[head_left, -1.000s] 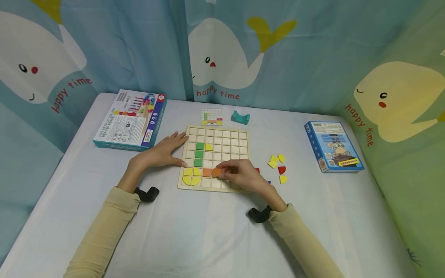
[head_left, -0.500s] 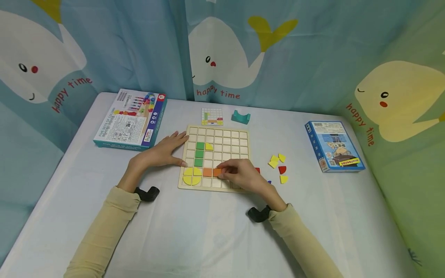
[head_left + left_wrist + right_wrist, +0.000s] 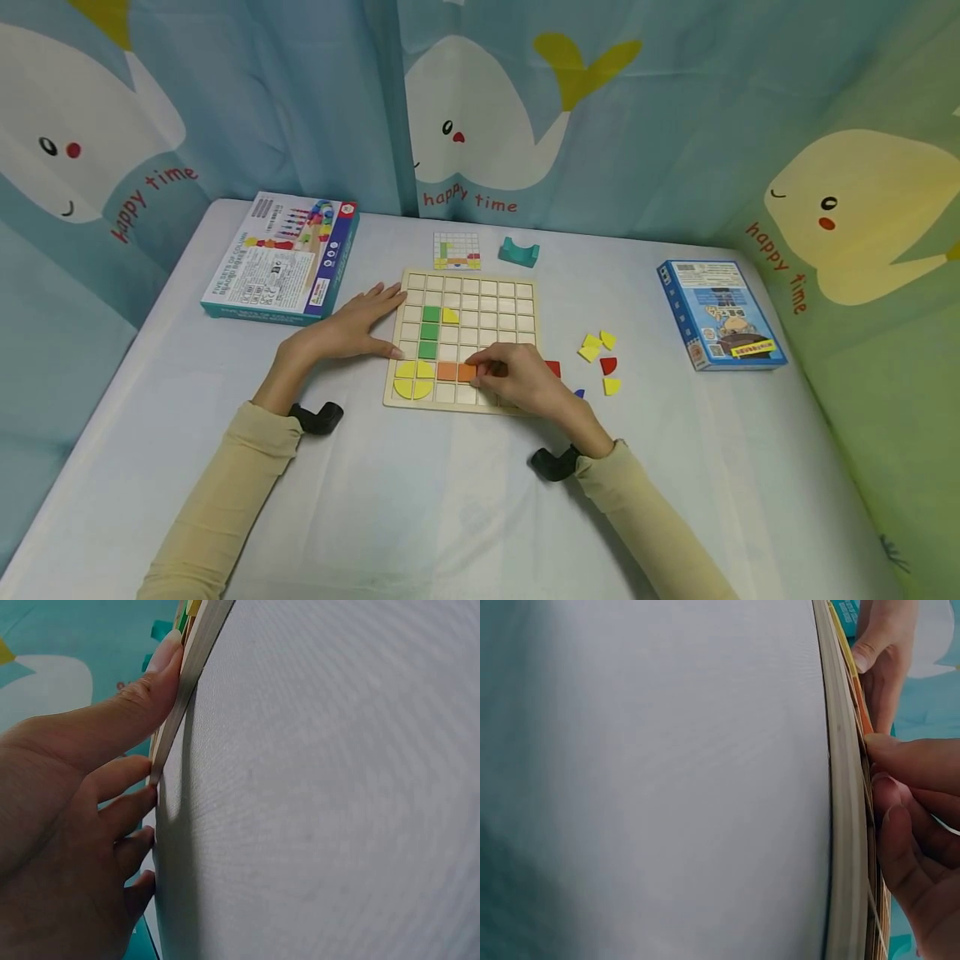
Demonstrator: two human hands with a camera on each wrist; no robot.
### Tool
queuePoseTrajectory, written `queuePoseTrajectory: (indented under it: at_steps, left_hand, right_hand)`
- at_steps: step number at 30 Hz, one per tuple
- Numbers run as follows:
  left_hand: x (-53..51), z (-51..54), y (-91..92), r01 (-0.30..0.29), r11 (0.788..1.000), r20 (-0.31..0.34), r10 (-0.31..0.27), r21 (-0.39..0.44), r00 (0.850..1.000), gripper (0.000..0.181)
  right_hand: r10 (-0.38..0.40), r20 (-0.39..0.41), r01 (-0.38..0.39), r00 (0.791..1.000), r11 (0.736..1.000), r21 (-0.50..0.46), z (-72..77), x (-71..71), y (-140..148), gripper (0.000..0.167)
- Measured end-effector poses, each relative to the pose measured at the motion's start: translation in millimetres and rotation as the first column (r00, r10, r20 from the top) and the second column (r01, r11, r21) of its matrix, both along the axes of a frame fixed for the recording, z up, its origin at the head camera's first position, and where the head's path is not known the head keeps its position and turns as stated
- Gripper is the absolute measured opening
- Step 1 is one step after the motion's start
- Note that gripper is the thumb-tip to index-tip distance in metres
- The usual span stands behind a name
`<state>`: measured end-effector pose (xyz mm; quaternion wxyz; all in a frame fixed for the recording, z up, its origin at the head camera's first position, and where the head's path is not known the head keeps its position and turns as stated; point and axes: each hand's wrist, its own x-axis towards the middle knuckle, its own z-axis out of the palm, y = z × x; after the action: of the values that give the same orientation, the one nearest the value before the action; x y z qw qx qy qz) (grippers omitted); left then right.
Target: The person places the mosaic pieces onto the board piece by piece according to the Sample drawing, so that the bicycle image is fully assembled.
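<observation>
Pinching an orange tile (image 3: 465, 372) at approx. 6 o'clock on the grid board (image 3: 489, 305) (12 = far side), the R hand (image 3: 521, 379) has its fingers curled, tips clamped on the tile's edge; can't tell if it's fully seated in its cell. A second orange tile (image 3: 446, 372) lies just beside it at 7. L hand (image 3: 348, 329) is at 9 o'clock, fingers apart & fairly straight, thumb touching the board's edge. Also on the board: col. of green tiles (image 3: 429, 332) approx. 9, yellow qtr-pc (image 3: 450, 317) at 11, 4 yellow pcs (image 3: 405, 388) clustered at 8. On the counter (image 3: 427, 500): pattern card (image 3: 457, 252) at 12, teal stand (image 3: 519, 255) at 1, loose yellow pcs (image 3: 589, 355) w/ a red qtr-pc (image 3: 608, 366) at 3, red pc (image 3: 553, 367) nearer in, partly hidden by the R hand, blue pc (image 3: 579, 393) at 4. White-topped box (image 3: 277, 258) at 10; blue box (image 3: 723, 312) at 3, well apart.
</observation>
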<state>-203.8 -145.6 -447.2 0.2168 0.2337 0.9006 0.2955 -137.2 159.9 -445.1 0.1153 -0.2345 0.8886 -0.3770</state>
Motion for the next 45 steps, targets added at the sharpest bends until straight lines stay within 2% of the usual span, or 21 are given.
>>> queuePoseTrajectory:
  at_steps: [9, 17, 21, 37, 45]
  left_hand:
    - [-0.5, 0.3, 0.7, 0.001, 1.0, 0.0, -0.001, -0.004, 1.0, 0.102]
    - [-0.8, -0.3, 0.9, 0.001, 1.0, 0.003, -0.001, -0.007, 1.0, 0.102]
    - [-0.2, -0.6, -0.1, 0.003, 1.0, 0.001, -0.003, -0.002, 1.0, 0.103]
    - [0.0, 2.5, -0.7, 0.008, 1.0, 0.011, -0.008, 0.015, 1.0, 0.102]
    - [0.3, 0.3, -1.8, 0.006, 1.0, 0.01, -0.006, 0.011, 1.0, 0.103]
  right_hand:
    - [-0.009, -0.017, 0.009, 1.0, 1.0, -0.008, 2.1, 2.0, 2, 0.019]
    - [-0.027, -0.02, 0.027, 0.999, 1.0, -0.011, 9.8, 6.7, 11, 0.018]
    - [-0.049, -0.034, 0.049, 0.998, 0.999, -0.015, 13.5, 10.5, 20, 0.018]
    - [-0.136, -0.09, 0.138, 0.987, 0.99, 0.013, 11.3, 24.6, 69, 0.022]
    - [-0.194, -0.07, 0.197, 0.978, 0.98, 0.038, 8.1, 27.5, 88, 0.023]
